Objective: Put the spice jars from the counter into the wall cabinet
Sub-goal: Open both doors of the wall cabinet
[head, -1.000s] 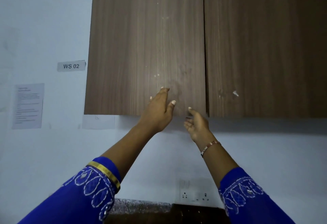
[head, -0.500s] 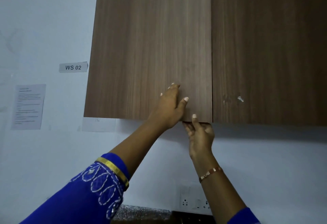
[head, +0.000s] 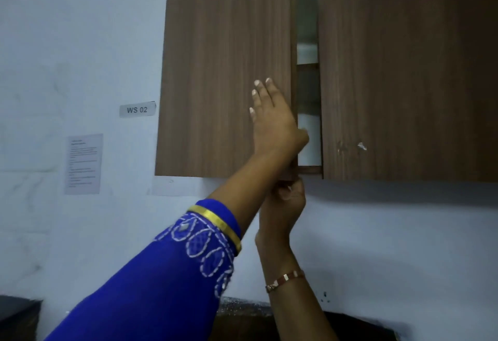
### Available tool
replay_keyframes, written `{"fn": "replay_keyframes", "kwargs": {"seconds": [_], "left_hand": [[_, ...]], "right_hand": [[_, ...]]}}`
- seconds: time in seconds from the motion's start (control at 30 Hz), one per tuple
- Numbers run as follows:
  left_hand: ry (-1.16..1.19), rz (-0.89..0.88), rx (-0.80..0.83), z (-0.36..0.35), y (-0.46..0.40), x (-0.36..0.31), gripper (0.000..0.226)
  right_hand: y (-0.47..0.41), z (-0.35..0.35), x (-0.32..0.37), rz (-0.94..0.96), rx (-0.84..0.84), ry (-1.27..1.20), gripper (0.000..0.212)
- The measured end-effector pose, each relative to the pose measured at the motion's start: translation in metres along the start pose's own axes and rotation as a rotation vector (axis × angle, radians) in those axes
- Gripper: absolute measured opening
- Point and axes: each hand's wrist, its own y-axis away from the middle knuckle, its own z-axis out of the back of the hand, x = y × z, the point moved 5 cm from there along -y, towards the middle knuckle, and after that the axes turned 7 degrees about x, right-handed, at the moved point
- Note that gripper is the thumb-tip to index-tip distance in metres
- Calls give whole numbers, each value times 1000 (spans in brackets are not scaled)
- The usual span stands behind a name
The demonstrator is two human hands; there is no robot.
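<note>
Up at the wall cabinet (head: 404, 71), the left door (head: 223, 71) stood ajar, with a narrow gap showing a shelf edge and pale interior between it and the shut right door (head: 404, 84). Left hand (head: 275, 119) lay flat on the door's face near its free edge, fingers straight and slightly apart; the thumb was hidden at the door edge. Right hand (head: 285, 200) was beneath the door's lower corner, fingers curled up around the bottom edge, apparently gripping it. No spice jars were visible; only a sliver of dark counter (head: 242, 305) showed at the bottom, so their position cannot be told. Judgement: task at its opening step. Cabinet barely open, nothing loaded. Remaining: swing door wide, then fetch and shelve every jar.
</note>
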Motion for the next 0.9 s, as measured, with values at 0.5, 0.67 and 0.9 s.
{"fn": "replay_keyframes", "kwargs": {"seconds": [0.5,0.67,0.9], "left_hand": [[276,11,-47,109,49,34,98],[391,-10,-41,187,83,68,89],[504,102,-86,300,115,160,51]], "right_hand": [[75,-79,28,258,195,314,30],[111,-153,29,385,360,448,55],[176,-267,-14,466,447,641,65]]}}
